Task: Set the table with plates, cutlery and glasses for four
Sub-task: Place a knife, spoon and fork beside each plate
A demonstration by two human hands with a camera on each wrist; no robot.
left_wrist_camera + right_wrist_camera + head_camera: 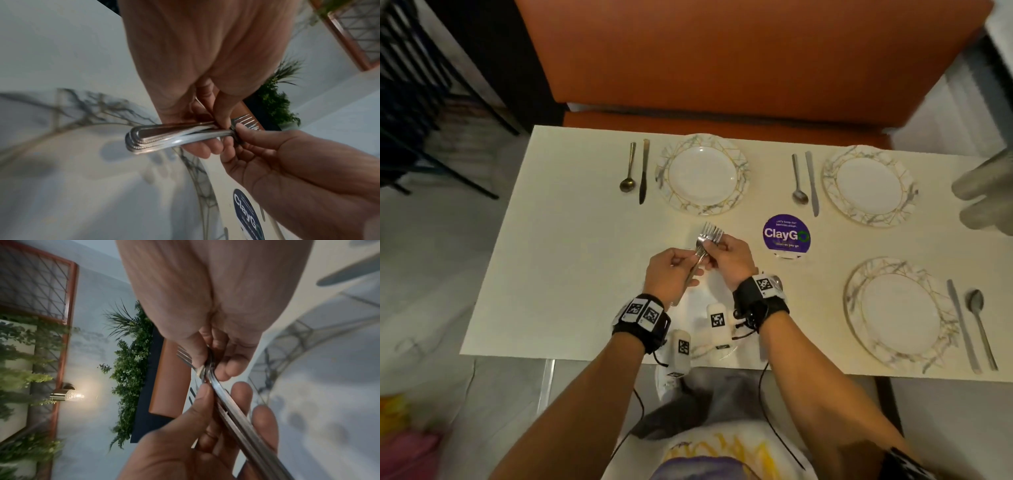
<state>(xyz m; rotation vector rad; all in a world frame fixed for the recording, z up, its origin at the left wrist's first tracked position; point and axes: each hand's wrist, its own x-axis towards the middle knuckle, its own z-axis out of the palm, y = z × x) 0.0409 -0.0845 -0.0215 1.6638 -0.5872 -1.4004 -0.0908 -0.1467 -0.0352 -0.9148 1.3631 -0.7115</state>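
Note:
A bundle of several steel forks is held above the white table, tines pointing away from me. My left hand grips the handles. At the necks, just below the tines, my right hand pinches the bundle between thumb and fingers. Marbled plates lie at far left, far right and near right, each with a spoon and a knife beside it. A fourth plate lies under my hands.
A round purple ClayGo sign stands mid-table, right of my hands. Blurred clear glasses show at the right edge. An orange bench runs along the far side. The table's near edge is under my forearms.

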